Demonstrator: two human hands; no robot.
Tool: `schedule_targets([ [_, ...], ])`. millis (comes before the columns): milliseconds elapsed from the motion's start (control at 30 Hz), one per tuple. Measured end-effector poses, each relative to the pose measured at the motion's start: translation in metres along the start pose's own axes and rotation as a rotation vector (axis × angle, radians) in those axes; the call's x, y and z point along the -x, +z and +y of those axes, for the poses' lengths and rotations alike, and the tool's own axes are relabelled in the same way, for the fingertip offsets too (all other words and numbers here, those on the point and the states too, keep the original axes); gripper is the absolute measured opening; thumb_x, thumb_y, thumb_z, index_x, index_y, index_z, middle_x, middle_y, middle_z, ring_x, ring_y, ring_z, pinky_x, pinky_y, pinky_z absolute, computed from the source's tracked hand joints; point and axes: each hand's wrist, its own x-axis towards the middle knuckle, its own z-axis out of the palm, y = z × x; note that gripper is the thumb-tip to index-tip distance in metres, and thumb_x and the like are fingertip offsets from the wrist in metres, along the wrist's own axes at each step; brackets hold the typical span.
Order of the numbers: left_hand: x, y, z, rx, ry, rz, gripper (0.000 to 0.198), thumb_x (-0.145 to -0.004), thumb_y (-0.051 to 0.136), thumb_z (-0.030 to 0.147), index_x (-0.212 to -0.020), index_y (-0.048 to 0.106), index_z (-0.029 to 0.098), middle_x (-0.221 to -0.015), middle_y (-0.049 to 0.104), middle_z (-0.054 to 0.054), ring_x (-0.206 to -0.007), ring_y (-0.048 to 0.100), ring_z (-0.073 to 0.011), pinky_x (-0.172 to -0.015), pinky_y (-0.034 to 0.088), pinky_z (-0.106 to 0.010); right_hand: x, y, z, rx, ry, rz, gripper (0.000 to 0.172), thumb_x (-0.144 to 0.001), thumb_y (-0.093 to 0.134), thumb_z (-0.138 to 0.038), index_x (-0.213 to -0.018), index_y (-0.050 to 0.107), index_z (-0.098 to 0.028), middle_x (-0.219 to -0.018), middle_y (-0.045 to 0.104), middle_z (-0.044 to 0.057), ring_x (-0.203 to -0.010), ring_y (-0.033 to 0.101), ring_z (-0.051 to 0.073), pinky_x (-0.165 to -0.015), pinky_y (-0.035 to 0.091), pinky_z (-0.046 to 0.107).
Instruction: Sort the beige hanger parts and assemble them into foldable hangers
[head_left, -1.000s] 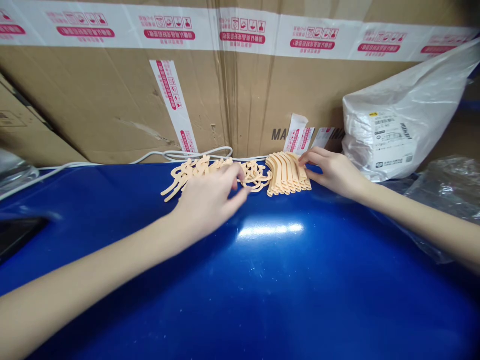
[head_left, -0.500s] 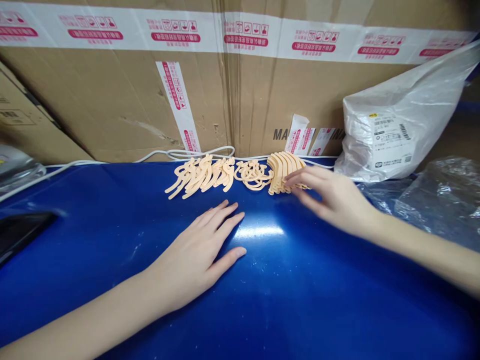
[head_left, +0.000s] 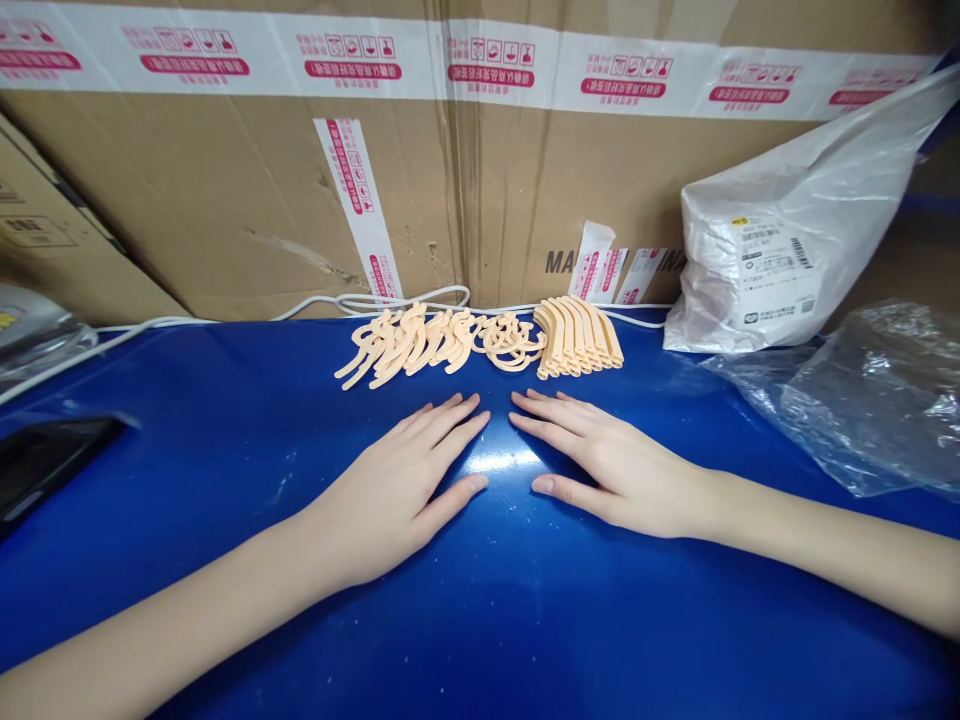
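Observation:
My left hand point(head_left: 405, 470) lies flat on the blue tabletop point(head_left: 480, 620), fingers stretched and nothing in them. Opposite it, my right hand point(head_left: 607, 460) also rests flat with its fingers apart, holding nothing. Just beyond the fingertips are three groups of cream-coloured pieces. On the left lies a loose heap of curved, wavy strips point(head_left: 409, 345). A tangle of ring-like or C-shaped pieces point(head_left: 510, 342) sits in the middle. To the right, several bent bars point(head_left: 577, 338) are stacked in neat rows. Neither hand touches any of the pieces.
Large cardboard boxes point(head_left: 247, 200) stand behind the pieces, with a white cable point(head_left: 300, 308) along their foot. A white plastic bag with a label point(head_left: 735, 260) stands at right, beside crumpled clear plastic point(head_left: 870, 400). A black phone-like object point(head_left: 52, 455) lies at left.
My right hand has come away from the stack of bent bars, back toward me and to the left, and now lies flat on the table. My left hand has hardly moved.

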Motion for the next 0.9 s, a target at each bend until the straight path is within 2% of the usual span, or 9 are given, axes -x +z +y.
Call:
schedule_targets([
  [267,-0.0007,-0.0008,-0.0014,0.058,0.024,-0.016,0.062,-0.101,0.031,0.052,-0.153,0.033,0.017,-0.160,0.028,-0.009,-0.149,0.025,-0.0278,-0.122,0.024,-0.053,0.0012,-0.0006,0.0079,-0.043,-0.064,0.017,0.060,-0.098,0.048,-0.046,-0.149,0.042,-0.013,-0.156,0.034,0.017,-0.146,0.032,0.029,-0.116,0.032,0.055],
  [500,-0.0019,-0.0022,0.0004,0.070,0.018,-0.031,0.062,-0.101,0.033,0.053,-0.152,0.036,0.017,-0.160,0.031,-0.009,-0.148,0.028,-0.0276,-0.121,0.024,-0.054,0.0010,-0.0020,0.0073,-0.002,-0.064,-0.011,0.063,-0.100,0.043,-0.049,-0.149,0.040,-0.010,-0.157,0.034,0.016,-0.146,0.031,0.027,-0.117,0.031,0.053],
  [600,-0.0023,-0.0024,-0.0007,0.073,0.013,-0.031,0.061,-0.100,0.035,0.052,-0.151,0.035,0.018,-0.160,0.032,-0.009,-0.149,0.027,-0.0264,-0.122,0.024,-0.054,0.0003,-0.0023,0.0066,0.011,-0.058,0.007,0.059,-0.101,0.041,-0.046,-0.148,0.042,-0.010,-0.155,0.037,0.016,-0.145,0.034,0.026,-0.117,0.034,0.052],
  [767,-0.0068,-0.0030,-0.0011,0.111,-0.042,0.019,0.052,-0.101,0.035,0.050,-0.144,0.047,0.024,-0.154,0.044,-0.006,-0.143,0.039,-0.0244,-0.118,0.032,-0.052,0.0000,-0.0020,0.0042,0.014,-0.040,0.078,0.045,-0.103,0.036,-0.033,-0.142,0.050,-0.013,-0.150,0.047,0.013,-0.139,0.045,0.023,-0.113,0.041,0.047],
  [900,-0.0084,-0.0030,0.0025,0.067,-0.032,0.055,0.051,-0.099,0.041,0.049,-0.139,0.052,0.019,-0.150,0.048,-0.010,-0.139,0.044,-0.0274,-0.115,0.037,-0.052,0.0012,-0.0015,0.0020,0.043,-0.022,0.096,0.046,-0.102,0.038,-0.033,-0.140,0.052,-0.013,-0.148,0.049,0.013,-0.135,0.050,0.024,-0.110,0.045,0.046],
])
